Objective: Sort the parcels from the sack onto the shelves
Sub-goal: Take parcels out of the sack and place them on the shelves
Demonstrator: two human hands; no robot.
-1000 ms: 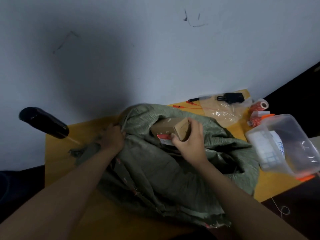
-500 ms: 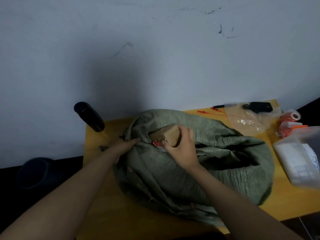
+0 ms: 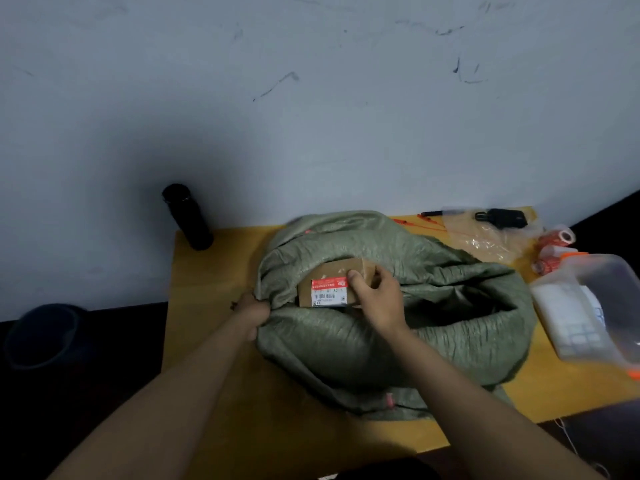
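The right hand [image 3: 375, 299] grips the parcel [image 3: 327, 289], now label-up at the sack [image 3: 433, 282] mouth, while the left hand [image 3: 252, 315] clutches the rim at nine o'clock, so reading comes next.

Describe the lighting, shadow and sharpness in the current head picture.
Head view: dim, bluish light; a broad dark shadow falls on the wall behind the black bottle. Wide-angle distortion curves the wall's base. The cardboard parcel in the right hand is fairly sharp, its label print too small to read; the clear plastic container at the right edge looks smeared.
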